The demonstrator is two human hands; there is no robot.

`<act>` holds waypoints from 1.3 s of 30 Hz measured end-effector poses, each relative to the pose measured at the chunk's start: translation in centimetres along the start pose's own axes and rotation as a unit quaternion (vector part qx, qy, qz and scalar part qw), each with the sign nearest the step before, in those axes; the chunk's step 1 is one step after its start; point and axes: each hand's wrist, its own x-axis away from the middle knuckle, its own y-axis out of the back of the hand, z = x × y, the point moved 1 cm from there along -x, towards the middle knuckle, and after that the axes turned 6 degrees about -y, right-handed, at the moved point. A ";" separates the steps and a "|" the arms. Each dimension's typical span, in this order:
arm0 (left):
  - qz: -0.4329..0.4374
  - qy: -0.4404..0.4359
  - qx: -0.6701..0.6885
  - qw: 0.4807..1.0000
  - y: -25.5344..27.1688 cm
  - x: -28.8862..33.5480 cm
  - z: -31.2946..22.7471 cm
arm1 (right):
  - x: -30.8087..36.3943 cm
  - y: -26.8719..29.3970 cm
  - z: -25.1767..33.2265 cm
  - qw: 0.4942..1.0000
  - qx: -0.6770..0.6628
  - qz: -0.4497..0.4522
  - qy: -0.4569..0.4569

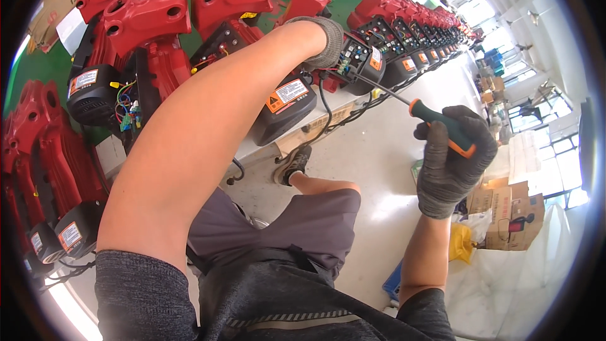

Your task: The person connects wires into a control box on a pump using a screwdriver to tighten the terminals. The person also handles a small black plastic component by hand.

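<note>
A green-and-orange-handled steel screwdriver (442, 125) is gripped in the gray-gloved right hand (457, 163), its shaft apparently angled to reach the open black wiring box (371, 71) beside the gray-gloved left hand (327, 45), whose finger closure cannot be told.

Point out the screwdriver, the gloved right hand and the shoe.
Screwdriver (435, 118), head view: on its green handle.
Gloved right hand (453, 173), head view: middle of the glove.
Shoe (292, 164), head view: on its side.
</note>
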 end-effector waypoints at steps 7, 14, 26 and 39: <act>-0.044 0.078 0.131 0.987 0.3 0.6 -0.5 | -0.2 -1.8 -1.4 0.998 0.059 0.013 0.007; -0.070 0.102 0.208 0.970 1.2 2.7 -0.9 | 0.0 -2.1 -1.6 0.999 0.043 0.007 -0.006; -0.041 0.039 0.108 0.993 -2.1 -3.3 1.3 | -3.2 -4.2 3.1 0.950 0.203 0.176 0.157; -0.077 0.156 0.328 0.929 1.6 3.6 -1.8 | -5.9 -3.4 6.4 0.875 0.352 0.284 0.171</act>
